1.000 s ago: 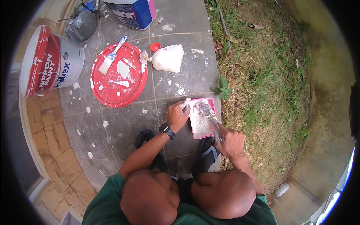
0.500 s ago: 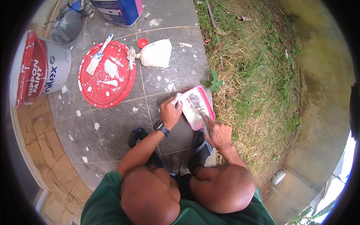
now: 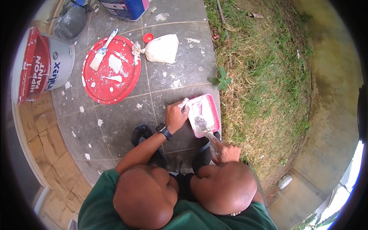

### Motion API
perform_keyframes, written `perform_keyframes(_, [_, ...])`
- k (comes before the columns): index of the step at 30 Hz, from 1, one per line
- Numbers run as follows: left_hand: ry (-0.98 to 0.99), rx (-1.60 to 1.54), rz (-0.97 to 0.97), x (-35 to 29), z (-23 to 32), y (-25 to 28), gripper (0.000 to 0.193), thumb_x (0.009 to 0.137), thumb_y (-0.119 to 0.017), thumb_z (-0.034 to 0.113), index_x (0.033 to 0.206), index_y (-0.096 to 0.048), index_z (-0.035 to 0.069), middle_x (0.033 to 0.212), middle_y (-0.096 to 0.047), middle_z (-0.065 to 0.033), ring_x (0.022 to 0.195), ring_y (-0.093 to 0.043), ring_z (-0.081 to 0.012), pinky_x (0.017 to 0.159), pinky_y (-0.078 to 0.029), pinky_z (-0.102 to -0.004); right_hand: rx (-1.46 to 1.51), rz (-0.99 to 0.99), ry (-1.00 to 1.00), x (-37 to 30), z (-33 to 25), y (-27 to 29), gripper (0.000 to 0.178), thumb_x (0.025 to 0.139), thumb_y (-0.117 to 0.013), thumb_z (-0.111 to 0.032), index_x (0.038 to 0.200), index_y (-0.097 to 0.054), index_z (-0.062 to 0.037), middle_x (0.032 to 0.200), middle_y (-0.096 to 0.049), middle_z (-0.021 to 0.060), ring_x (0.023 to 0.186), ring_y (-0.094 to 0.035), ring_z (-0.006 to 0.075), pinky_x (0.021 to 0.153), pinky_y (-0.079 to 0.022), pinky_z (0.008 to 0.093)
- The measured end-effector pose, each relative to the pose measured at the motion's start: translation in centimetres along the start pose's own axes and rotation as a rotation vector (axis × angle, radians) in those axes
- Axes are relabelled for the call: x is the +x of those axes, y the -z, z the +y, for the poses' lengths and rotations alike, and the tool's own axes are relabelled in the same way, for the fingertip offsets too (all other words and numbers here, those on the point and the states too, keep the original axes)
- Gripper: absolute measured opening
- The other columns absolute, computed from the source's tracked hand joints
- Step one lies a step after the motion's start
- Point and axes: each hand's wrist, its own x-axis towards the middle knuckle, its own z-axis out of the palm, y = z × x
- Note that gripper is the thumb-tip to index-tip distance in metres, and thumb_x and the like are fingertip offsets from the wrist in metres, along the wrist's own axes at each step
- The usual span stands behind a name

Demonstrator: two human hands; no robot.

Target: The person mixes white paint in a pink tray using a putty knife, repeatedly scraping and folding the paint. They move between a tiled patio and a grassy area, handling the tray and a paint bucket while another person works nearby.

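Note:
A shallow pink-rimmed tray [image 3: 217, 111] with white paste inside sits by the edge of the tiled floor, in front of my feet. My left hand [image 3: 177, 115], with a dark watch on its wrist, is closed at the tray's left rim, and white paste smears its fingers. In my right hand [image 3: 228, 152] is a putty knife [image 3: 209, 132], its index finger stretched along the handle. The knife's grey blade rests in the paste near the tray's close end.
At left lie a red bucket lid [image 3: 130, 86] with a paintbrush [image 3: 101, 53] on it, and a white-and-red paint bucket [image 3: 63, 63]. Beyond are a knotted bag of white powder [image 3: 163, 49], a small red cap [image 3: 148, 37] and a blue container [image 3: 128, 9]. Grass [image 3: 257, 84] borders the tiles.
My right hand has drawn the putty knife back toward me, from mid-tray to the tray's close end. My left hand stays at the rim. The view has shifted slightly.

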Motion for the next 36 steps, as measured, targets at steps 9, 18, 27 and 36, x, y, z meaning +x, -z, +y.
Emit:
perform_keyframes(9, [0.03, 0.075, -0.107, -0.2, -0.3, 0.6, 0.016, 0.094, -0.065, 0.013, 0.096, -0.07, -0.002, 0.082, -0.068, -0.0236, 0.077, -0.066, -0.0437, 0.069, -0.051, -0.0504, -0.113, -0.077, 0.133, -2.4, 1.0, 0.3, 0.052, 0.093, -0.068, -0.031, 0.144, -0.062, -0.0319, 0.066, -0.065, 0.0065, 0.052, -0.067, 0.0293, 0.05, -0.054, 0.0451])
perform_keyframes(18, [-0.016, 0.067, -0.063, -0.3, -0.2, 0.5, 0.016, 0.094, -0.065, 0.012, 0.095, -0.069, -0.003, 0.08, -0.067, -0.024, 0.075, -0.066, -0.0446, 0.067, -0.051, -0.0505, -0.085, 0.082, 0.144, -1.2, 2.5, -0.1, 0.048, 0.094, -0.068, -0.033, 0.142, -0.064, -0.0324, 0.067, -0.067, 0.0077, 0.054, -0.068, 0.03, 0.052, -0.054, 0.0458])
perform_keyframes(27, [-0.032, 0.037, -0.039, 0.0, -0.4, 0.3, 0.02, 0.093, -0.066, 0.015, 0.104, -0.072, -0.001, 0.082, -0.068, -0.0247, 0.076, -0.066, -0.0439, 0.068, -0.051, -0.0503, -0.065, -0.006, 0.056, -0.6, 2.0, 0.6, 0.059, 0.093, -0.068, -0.033, 0.15, -0.056, -0.0336, 0.066, -0.066, 0.0089, 0.053, -0.066, 0.0318, 0.053, -0.054, 0.0455])
perform_keyframes(36, [-0.047, 0.088, -0.066, 0.2, 0.0, 1.1, 0.019, 0.093, -0.065, 0.015, 0.097, -0.072, -0.002, 0.079, -0.067, -0.0254, 0.075, -0.067, -0.0442, 0.066, -0.051, -0.0501, -0.112, -0.107, 0.039, -2.6, 1.2, 0.8, 0.058, 0.092, -0.069, -0.033, 0.149, -0.057, -0.0346, 0.069, -0.068, 0.009, 0.057, -0.069, 0.0311, 0.055, -0.055, 0.048])
